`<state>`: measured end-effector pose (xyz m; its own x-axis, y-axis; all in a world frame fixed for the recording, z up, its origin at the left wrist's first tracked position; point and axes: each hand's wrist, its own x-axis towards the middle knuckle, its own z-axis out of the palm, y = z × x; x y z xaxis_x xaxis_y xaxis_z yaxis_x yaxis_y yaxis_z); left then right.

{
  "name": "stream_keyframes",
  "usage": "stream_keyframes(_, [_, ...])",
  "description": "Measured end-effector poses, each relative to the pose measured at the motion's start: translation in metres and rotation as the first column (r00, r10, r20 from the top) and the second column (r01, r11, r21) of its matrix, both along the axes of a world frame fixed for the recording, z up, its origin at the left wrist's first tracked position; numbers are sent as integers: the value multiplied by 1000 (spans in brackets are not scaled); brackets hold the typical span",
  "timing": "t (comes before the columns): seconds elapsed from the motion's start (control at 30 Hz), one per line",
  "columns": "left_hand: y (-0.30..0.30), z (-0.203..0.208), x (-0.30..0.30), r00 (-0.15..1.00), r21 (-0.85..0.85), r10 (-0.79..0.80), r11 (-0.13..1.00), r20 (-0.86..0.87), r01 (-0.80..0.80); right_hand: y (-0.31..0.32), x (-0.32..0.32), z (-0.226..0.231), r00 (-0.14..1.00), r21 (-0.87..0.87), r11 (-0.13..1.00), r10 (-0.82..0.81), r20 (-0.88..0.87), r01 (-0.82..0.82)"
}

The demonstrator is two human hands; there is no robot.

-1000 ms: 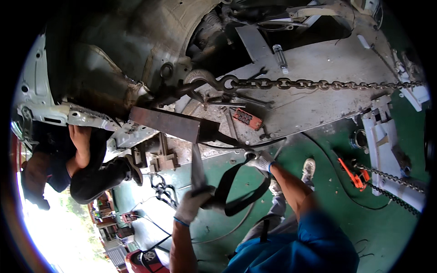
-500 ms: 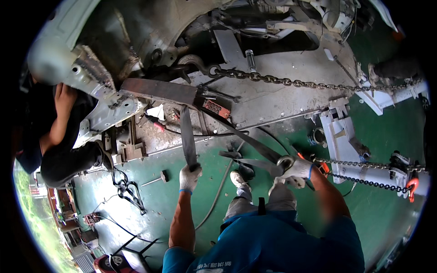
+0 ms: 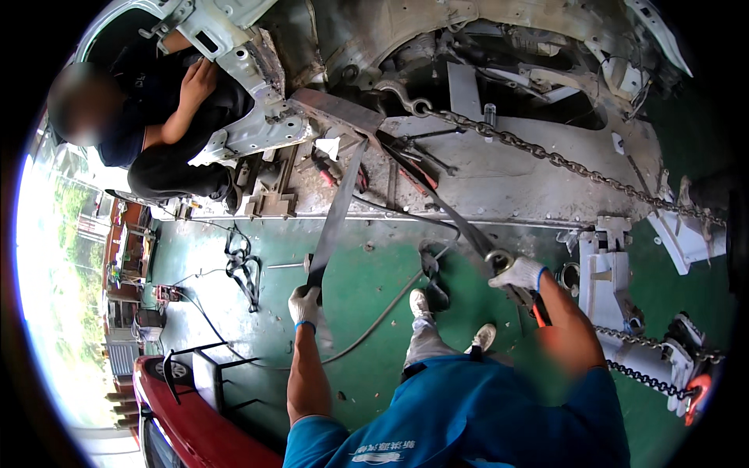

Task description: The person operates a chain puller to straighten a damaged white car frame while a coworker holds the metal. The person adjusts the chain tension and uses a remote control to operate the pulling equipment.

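A grey webbing strap (image 3: 341, 204) runs from beneath the end of a rusty rectangular steel beam (image 3: 339, 111) to both my hands. My left hand (image 3: 305, 306), in a white glove, is closed around one length, which stretches fairly straight down from the beam. The other length slants right to a thick metal ring (image 3: 498, 262). My gloved right hand (image 3: 519, 276) is closed at this ring and the strap beside it; its fingers are partly hidden. Dark strap folds hang under the right hand.
A co-worker (image 3: 175, 117) crouches at the far left by the car body. A chain (image 3: 538, 150) with a large hook (image 3: 398, 92) crosses the metal platform (image 3: 538, 187). Tangled black straps (image 3: 243, 269), a hammer (image 3: 296, 265), a hose (image 3: 382, 320) and a chair (image 3: 207, 378) stand or lie on the green floor.
The view has swung left, showing more of the co-worker and a red car. My left hand has drawn away from the beam with its strap length. The loose strap end beside the ring no longer sticks out leftward.
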<state>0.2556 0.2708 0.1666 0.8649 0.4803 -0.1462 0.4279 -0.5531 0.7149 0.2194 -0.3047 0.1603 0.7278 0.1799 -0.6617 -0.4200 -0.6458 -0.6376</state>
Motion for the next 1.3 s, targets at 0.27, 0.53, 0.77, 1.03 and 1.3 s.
stream_keyframes(0.27, [-183, 28, 11, 871, -362, -412, 795, 267, 487, 21, -9, 6, 992, 28, 999, 31, 126, -34])
stream_keyframes(0.53, [-309, -30, -3, 498, -724, -768, 64, 404, 687, 62, -22, 61, 990, -228, 972, -19, 137, 50])
stream_keyframes(0.77, [-332, 17, -61, 519, -417, -854, 456, 44, 786, 38, -31, 13, 945, -285, 941, -90, 316, 184])
stream_keyframes(1.03, [-245, 146, -120, 473, -95, -880, 469, 31, 878, 126, 110, 96, 806, -426, 889, 124, 578, 168])
stream_keyframes(1.3, [-131, 239, -330, 890, -136, -428, 902, -160, 409, 175, 216, 152, 715, -318, 932, 102, 692, 175])
